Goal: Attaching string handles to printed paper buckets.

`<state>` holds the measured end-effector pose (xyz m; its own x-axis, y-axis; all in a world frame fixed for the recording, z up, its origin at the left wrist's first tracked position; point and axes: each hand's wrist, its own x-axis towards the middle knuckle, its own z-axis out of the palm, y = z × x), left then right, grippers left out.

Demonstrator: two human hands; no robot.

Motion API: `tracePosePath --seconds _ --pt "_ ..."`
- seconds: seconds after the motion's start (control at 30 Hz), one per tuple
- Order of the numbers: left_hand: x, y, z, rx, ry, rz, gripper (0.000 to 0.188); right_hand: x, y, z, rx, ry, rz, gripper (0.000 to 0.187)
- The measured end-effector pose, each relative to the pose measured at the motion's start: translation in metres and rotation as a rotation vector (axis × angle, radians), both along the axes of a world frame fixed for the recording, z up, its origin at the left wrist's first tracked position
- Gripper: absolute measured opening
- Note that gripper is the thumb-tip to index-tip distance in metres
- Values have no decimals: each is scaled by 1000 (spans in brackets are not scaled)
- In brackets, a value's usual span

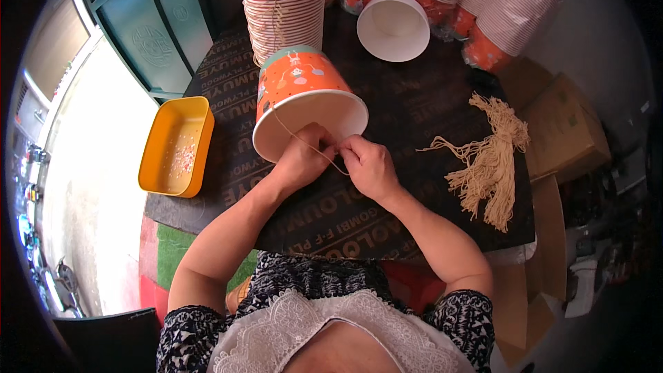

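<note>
A large orange paper bucket [297,72] with a printed pattern lies tipped on its side, its white open mouth facing me. A thin beige string [284,126] runs from the bucket's side, across the mouth, to my hands and hangs in a loop below them. My left hand [307,157] is closed in a pinch on the string, in front of the lower rim. Right beside it, my right hand [369,166] also pinches the string, its fingertips close to the left ones. What lies between the fingertips is too small to make out.
Behind the bucket rises a tall stack of paper buckets [286,14]. A single white bucket [394,27] and plastic-wrapped stacks [514,7] stand at the back right. A yellow tray [208,131] with small bits sits left, a bundle of strings [494,166] right. Cardboard boxes [570,128] flank the black table [414,107].
</note>
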<state>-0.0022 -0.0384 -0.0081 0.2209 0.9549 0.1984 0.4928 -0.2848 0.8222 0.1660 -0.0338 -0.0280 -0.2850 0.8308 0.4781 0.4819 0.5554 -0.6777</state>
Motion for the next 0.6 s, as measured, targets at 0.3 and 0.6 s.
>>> tracePosePath --seconds 0.3,0.6 --pt "-1 3 -7 4 -1 -11 12 1 4 5 -216 84 15 13" --pt "1 -1 1 35 -6 -41 12 2 4 3 -227 53 -22 13"
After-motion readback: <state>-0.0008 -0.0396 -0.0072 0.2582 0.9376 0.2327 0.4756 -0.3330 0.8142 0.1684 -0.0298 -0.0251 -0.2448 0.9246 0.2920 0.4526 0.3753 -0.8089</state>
